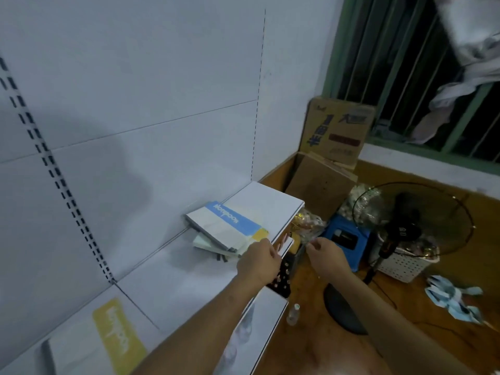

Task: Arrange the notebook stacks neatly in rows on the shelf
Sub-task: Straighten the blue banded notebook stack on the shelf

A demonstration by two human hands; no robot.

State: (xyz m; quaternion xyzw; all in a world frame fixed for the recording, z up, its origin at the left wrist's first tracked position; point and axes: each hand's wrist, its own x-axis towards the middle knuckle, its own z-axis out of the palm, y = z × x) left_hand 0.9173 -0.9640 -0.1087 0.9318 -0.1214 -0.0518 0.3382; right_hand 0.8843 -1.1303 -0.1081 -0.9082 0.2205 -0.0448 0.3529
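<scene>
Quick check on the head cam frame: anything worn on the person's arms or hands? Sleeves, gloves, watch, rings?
Nothing worn that shows. Both forearms are bare up to the bottom frame edge, with no sleeve in view. The left hand and right hand have no gloves, and no watch or band sits on either wrist. Fingers are too blurred to rule out a ring.

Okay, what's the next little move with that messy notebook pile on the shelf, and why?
Probably square up the blue-banded notebook: it lies askew over the fanned notebooks beneath. The left hand is already at its near edge, while the right hand hangs off the shelf.
</scene>
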